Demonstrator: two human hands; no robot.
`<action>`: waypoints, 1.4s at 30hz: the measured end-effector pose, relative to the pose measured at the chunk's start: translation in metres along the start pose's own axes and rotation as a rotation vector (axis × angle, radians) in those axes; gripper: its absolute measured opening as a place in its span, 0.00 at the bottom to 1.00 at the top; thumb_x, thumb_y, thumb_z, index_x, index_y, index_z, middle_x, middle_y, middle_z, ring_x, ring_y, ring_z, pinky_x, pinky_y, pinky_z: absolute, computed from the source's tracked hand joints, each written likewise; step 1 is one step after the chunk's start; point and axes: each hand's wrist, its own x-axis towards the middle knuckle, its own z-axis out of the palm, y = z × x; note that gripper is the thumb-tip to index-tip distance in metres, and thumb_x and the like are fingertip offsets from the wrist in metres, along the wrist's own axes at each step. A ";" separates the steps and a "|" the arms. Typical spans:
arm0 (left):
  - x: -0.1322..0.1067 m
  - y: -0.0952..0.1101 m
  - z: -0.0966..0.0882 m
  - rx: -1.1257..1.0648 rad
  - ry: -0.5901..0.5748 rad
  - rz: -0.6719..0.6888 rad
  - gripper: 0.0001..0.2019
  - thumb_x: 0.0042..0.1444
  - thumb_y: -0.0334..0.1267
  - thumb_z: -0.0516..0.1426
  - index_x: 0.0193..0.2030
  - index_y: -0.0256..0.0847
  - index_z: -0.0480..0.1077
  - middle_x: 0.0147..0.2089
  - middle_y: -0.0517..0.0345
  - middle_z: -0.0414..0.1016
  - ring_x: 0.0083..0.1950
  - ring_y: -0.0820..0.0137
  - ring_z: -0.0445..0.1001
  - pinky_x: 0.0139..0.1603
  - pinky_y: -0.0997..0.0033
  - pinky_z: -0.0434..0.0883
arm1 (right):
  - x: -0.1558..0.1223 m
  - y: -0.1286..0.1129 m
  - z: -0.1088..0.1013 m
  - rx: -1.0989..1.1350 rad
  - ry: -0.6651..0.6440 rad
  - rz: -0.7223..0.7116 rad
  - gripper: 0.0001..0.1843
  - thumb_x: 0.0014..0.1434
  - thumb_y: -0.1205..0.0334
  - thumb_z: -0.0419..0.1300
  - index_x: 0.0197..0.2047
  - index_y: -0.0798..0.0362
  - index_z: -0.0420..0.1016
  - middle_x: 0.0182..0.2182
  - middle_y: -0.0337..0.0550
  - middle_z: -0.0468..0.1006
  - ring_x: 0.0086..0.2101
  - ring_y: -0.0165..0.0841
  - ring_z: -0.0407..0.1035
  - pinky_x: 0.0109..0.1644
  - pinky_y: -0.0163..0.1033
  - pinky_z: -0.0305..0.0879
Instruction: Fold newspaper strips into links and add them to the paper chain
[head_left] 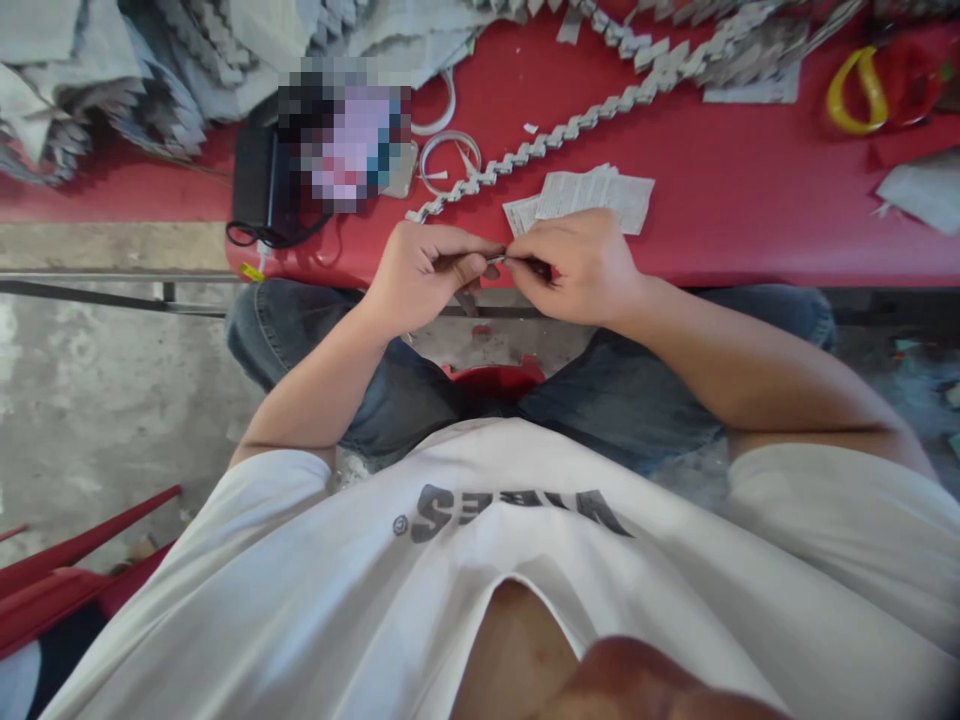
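My left hand [427, 272] and my right hand [576, 262] meet at the front edge of the red table, fingertips almost touching. Both pinch a small, thin, folded piece of paper [495, 260], mostly covered by the fingers. A zigzag chain of folded paper [559, 137] runs from the back of the table down to just behind my left hand; whether it joins the held piece I cannot tell. Several printed paper strips [592, 197] lie right behind my right hand.
On the red table [735, 200] are tape rings [450, 160], a black box-shaped object [255, 185] with a cable, a blurred-out object [349, 140], and yellow-handled scissors [855, 95]. Folded paper pieces [112, 70] are heaped at the back left. A red stool [495, 380] shows between my legs.
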 end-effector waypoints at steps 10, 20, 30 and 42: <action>0.008 0.003 -0.007 -0.230 -0.123 -0.239 0.30 0.48 0.69 0.77 0.35 0.41 0.82 0.31 0.55 0.86 0.28 0.66 0.86 0.25 0.72 0.81 | 0.004 -0.002 -0.005 0.074 -0.021 0.037 0.13 0.75 0.52 0.62 0.42 0.50 0.82 0.30 0.41 0.82 0.30 0.35 0.73 0.38 0.44 0.60; 0.008 0.001 0.003 -0.092 -0.019 -0.210 0.16 0.54 0.45 0.79 0.32 0.42 0.79 0.30 0.57 0.86 0.28 0.72 0.81 0.29 0.72 0.81 | 0.005 -0.001 0.001 -0.041 -0.075 0.060 0.12 0.75 0.58 0.58 0.50 0.51 0.83 0.44 0.50 0.87 0.40 0.43 0.78 0.43 0.47 0.64; 0.008 -0.029 0.019 -0.175 0.196 -0.152 0.19 0.56 0.52 0.78 0.33 0.43 0.78 0.29 0.61 0.84 0.29 0.71 0.85 0.29 0.72 0.83 | 0.002 -0.004 0.011 -0.046 0.072 0.107 0.12 0.73 0.57 0.58 0.46 0.51 0.83 0.37 0.48 0.85 0.35 0.42 0.77 0.40 0.47 0.66; 0.007 -0.043 0.048 -0.385 0.377 -0.231 0.25 0.60 0.62 0.74 0.39 0.45 0.71 0.36 0.62 0.85 0.37 0.73 0.87 0.47 0.68 0.90 | 0.000 -0.013 0.026 0.076 0.258 0.234 0.23 0.82 0.43 0.55 0.52 0.49 0.87 0.39 0.48 0.87 0.40 0.44 0.81 0.53 0.53 0.74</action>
